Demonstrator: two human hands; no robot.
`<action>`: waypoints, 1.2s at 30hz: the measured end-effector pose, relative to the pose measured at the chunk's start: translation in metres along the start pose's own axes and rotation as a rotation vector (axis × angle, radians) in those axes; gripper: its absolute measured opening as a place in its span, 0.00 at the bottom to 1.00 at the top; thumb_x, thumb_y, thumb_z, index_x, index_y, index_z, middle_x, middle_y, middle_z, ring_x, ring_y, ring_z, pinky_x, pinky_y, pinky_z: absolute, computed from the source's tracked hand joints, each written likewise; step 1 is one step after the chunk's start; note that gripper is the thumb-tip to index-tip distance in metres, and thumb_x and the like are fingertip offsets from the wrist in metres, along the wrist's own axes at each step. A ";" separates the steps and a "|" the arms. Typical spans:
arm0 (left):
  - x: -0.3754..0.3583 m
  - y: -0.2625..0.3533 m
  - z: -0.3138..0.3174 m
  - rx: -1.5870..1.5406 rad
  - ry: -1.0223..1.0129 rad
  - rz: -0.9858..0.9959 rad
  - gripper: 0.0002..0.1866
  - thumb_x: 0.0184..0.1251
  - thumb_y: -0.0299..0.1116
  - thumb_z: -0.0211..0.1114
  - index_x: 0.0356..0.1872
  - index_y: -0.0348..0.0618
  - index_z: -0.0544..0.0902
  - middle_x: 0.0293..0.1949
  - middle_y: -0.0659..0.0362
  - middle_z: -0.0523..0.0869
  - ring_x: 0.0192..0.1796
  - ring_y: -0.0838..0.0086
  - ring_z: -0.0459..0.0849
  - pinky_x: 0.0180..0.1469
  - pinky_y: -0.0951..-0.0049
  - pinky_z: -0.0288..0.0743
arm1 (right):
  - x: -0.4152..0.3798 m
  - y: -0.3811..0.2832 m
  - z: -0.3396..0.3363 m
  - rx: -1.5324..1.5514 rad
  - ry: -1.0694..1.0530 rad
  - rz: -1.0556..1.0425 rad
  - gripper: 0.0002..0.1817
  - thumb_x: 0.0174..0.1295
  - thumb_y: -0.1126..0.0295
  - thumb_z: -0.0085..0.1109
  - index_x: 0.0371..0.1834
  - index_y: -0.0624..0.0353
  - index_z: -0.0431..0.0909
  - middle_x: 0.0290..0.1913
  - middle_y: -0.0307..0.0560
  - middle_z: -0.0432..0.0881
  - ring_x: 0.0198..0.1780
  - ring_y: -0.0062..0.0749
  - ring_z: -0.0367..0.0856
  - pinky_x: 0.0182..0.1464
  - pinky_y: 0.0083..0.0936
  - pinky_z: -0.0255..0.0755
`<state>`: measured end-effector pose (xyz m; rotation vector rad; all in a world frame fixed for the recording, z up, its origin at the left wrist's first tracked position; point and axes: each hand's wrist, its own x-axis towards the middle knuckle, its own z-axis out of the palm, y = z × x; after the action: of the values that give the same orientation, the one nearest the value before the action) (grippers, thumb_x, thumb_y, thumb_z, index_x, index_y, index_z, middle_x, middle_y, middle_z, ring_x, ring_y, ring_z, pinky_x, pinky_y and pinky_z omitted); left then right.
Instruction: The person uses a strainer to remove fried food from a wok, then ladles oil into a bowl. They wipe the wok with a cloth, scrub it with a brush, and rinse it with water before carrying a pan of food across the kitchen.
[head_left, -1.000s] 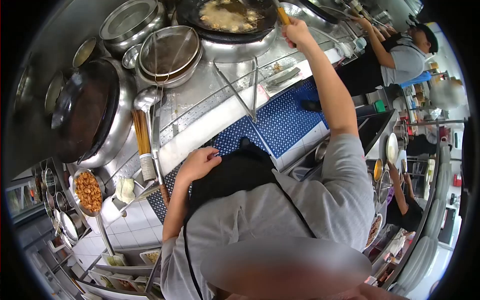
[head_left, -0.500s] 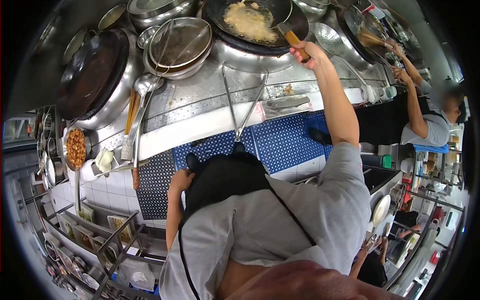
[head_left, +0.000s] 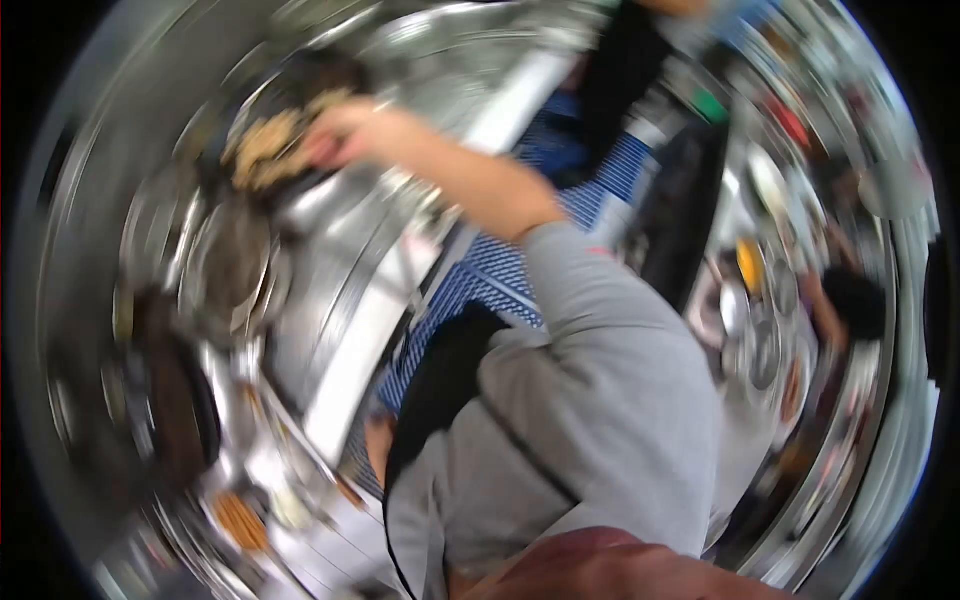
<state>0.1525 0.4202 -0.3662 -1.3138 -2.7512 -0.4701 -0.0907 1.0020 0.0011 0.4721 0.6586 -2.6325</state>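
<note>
My right hand [head_left: 345, 133] reaches out at the right side of a dark wok [head_left: 290, 105], close to golden-brown frying food [head_left: 265, 150]. Its fingers are smeared by motion, and no handle shows in or beside them. My left hand [head_left: 378, 445] hangs low beside my black apron [head_left: 445, 385]. Only a blurred part of it shows, so its fingers cannot be made out.
Bowls and strainers [head_left: 230, 265] sit on the steel range, with another dark wok [head_left: 175, 400] beyond them. A ladle of brown food [head_left: 240, 520] lies at lower left. Blue matting [head_left: 490, 270] covers the floor, and a person in black trousers [head_left: 620, 80] stands nearby.
The view has swung round and blurred, with the wok and my right hand now at upper left. The wooden handle that my right hand held no longer shows.
</note>
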 end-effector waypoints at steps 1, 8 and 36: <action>-0.002 -0.017 0.004 -0.130 -0.124 -0.027 0.12 0.62 0.33 0.54 0.24 0.39 0.82 0.25 0.51 0.84 0.31 0.58 0.84 0.33 0.61 0.75 | -0.016 0.009 0.010 0.009 0.089 -0.133 0.03 0.61 0.83 0.54 0.32 0.71 0.70 0.27 0.52 0.73 0.28 0.38 0.76 0.29 0.33 0.77; 0.031 -0.029 -0.021 -0.475 -0.564 -0.378 0.10 0.59 0.34 0.56 0.25 0.40 0.82 0.25 0.51 0.84 0.31 0.56 0.84 0.33 0.59 0.76 | -0.027 0.050 0.033 0.001 0.229 -0.323 0.05 0.61 0.84 0.49 0.39 0.67 0.70 0.31 0.54 0.75 0.24 0.36 0.75 0.24 0.31 0.74; -0.074 0.052 0.024 -0.045 0.045 -0.147 0.06 0.54 0.34 0.65 0.31 0.46 0.81 0.21 0.58 0.76 0.23 0.63 0.77 0.26 0.60 0.69 | -0.167 -0.139 -0.092 -0.891 0.847 -0.616 0.03 0.61 0.76 0.52 0.35 0.63 0.74 0.22 0.44 0.76 0.18 0.27 0.72 0.17 0.27 0.67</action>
<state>0.2418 0.4023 -0.3894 -1.1001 -2.8274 -0.5674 0.0140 1.2092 0.0448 1.2128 2.3859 -2.1352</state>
